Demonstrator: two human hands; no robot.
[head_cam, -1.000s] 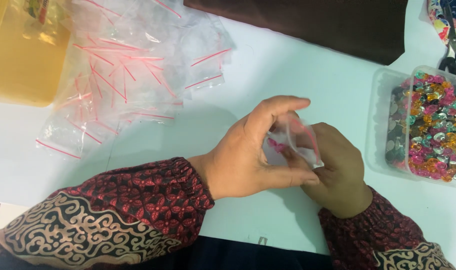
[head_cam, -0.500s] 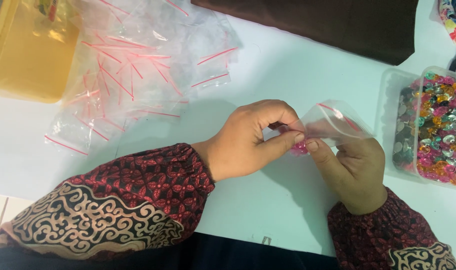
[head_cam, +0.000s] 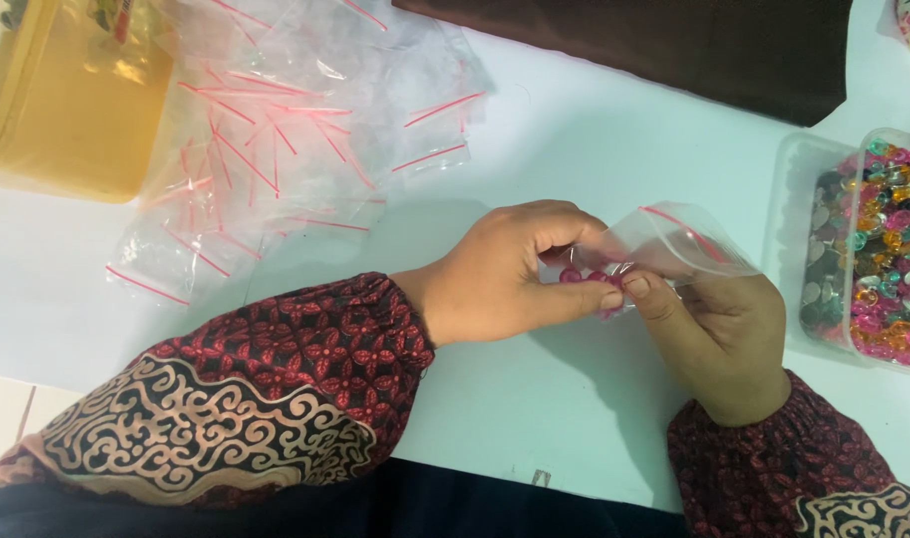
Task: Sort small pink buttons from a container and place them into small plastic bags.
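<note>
My left hand [head_cam: 515, 274] sits at the centre of the frame, fingers curled in, thumb and forefinger pinched shut on a few small pink beads [head_cam: 587, 277] at the mouth of a small clear zip bag [head_cam: 674, 244]. My right hand [head_cam: 719, 334] lies just to the right and slightly lower; its grip is closed on the bag, thumb pressed on the near side at the lower left corner, fingers behind. The bag is held above the counter [head_cam: 575, 130], tilted, its red seal strip running along the upper edge towards the right. The two thumbs nearly touch.

At the right edge of the frame stands a clear plastic tub [head_cam: 789, 209] filled with mixed beads [head_cam: 889, 259] in pink, gold, green and silver. It is near my right hand but apart from it.

In the upper left of the frame lies a loose heap of empty clear zip bags [head_cam: 276, 130] with red seal strips, overlapping one another. Beyond it, at the upper left corner, sits a yellow translucent container [head_cam: 56, 110]. A dark brown cloth [head_cam: 674, 45] lies across the upper right of the frame.

Both my sleeves [head_cam: 276, 399] are dark red with a patterned cuff.
</note>
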